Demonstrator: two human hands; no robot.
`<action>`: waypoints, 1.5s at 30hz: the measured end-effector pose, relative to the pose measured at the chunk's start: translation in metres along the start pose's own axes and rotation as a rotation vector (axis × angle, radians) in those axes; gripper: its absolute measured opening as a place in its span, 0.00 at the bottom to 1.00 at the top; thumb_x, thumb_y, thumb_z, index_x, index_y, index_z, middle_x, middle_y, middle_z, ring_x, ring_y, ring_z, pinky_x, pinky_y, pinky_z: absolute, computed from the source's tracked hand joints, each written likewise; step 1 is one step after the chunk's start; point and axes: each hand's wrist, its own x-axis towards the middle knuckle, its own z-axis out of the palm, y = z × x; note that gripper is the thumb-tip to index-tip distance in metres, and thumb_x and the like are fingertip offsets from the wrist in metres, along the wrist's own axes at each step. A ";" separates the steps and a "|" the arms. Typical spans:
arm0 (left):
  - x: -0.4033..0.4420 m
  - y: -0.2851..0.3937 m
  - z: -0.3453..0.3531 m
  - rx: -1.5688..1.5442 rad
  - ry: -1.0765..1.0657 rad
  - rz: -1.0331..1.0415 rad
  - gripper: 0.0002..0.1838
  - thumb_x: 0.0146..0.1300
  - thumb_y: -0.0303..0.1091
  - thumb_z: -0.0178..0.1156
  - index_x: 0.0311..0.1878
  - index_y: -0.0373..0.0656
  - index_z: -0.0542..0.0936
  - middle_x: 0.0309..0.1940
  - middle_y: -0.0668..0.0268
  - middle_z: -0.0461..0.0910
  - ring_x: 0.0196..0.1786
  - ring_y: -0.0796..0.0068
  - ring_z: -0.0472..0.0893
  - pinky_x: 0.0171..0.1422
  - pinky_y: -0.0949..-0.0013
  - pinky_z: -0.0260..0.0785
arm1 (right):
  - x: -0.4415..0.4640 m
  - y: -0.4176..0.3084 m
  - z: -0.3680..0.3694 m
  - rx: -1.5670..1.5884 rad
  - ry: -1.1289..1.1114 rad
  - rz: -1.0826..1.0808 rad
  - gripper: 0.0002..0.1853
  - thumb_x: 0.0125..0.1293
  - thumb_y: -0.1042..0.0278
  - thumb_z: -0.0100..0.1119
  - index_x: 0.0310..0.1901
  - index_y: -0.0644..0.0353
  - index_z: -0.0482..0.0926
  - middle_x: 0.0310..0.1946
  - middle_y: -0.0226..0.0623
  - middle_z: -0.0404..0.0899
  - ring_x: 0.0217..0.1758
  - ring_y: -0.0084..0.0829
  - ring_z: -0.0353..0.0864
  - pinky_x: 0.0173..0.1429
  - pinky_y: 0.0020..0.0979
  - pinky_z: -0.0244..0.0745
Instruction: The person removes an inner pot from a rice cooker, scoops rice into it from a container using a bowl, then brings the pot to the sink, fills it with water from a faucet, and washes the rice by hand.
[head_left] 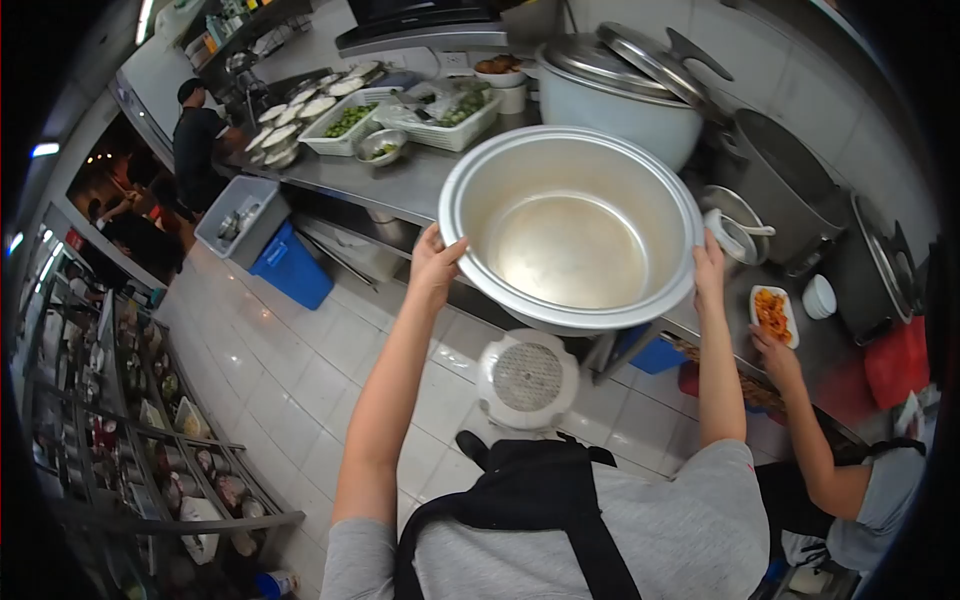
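A large, wide metal pot with a thick rolled rim is held out in front of me, its bare inside facing up. My left hand grips the rim at the left, thumb on top and fingers curled beneath. On the opposite side, my right hand is closed on the rim, with its fingers partly hidden. Behind the pot stands a big rice cooker, with a metal lid resting tilted on top. A white plastic stool is on the floor below the pot.
A co-worker's hand touches a white dish of orange food at the right. Tubs of green vegetables line the steel counter. A grey bin sits on a blue one. Another person stands far left, near shelving.
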 end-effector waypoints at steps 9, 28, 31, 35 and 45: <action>0.028 0.056 -0.176 0.108 -0.176 -0.155 0.36 0.59 0.45 0.57 0.66 0.44 0.53 0.57 0.61 0.64 0.54 0.67 0.70 0.54 0.63 0.66 | -0.022 0.015 0.127 0.224 0.284 0.036 0.21 0.55 0.76 0.37 0.50 0.66 0.72 0.49 0.45 0.73 0.52 0.37 0.71 0.56 0.34 0.66; -0.265 -0.079 -0.763 -0.551 1.482 -0.151 0.12 0.60 0.39 0.51 0.44 0.45 0.70 0.37 0.64 0.75 0.36 0.73 0.74 0.39 0.69 0.69 | -0.049 -0.150 0.672 -0.628 0.109 -0.948 0.22 0.61 0.69 0.48 0.58 0.58 0.66 0.64 0.46 0.53 0.69 0.41 0.49 0.69 0.39 0.42; -0.108 0.016 -0.781 -0.215 1.080 -0.196 0.17 0.61 0.35 0.50 0.54 0.47 0.68 0.42 0.64 0.75 0.42 0.73 0.74 0.43 0.70 0.68 | -0.060 -0.120 0.791 -0.710 -0.174 -0.907 0.22 0.57 0.71 0.52 0.55 0.62 0.68 0.63 0.49 0.54 0.66 0.46 0.52 0.67 0.41 0.45; 0.033 0.117 -0.790 0.433 0.355 -0.051 0.22 0.59 0.38 0.54 0.55 0.42 0.67 0.45 0.62 0.74 0.45 0.71 0.75 0.47 0.69 0.68 | -0.107 -0.075 0.919 -0.634 -0.570 -0.747 0.23 0.55 0.70 0.56 0.53 0.65 0.68 0.62 0.51 0.54 0.64 0.49 0.54 0.66 0.41 0.50; 0.008 0.021 -1.072 1.064 0.656 -0.543 0.28 0.53 0.43 0.58 0.55 0.39 0.69 0.52 0.52 0.72 0.54 0.55 0.72 0.58 0.61 0.64 | -0.113 0.034 1.176 -0.841 -0.967 -0.391 0.25 0.54 0.67 0.58 0.54 0.66 0.68 0.62 0.52 0.56 0.64 0.49 0.55 0.64 0.42 0.55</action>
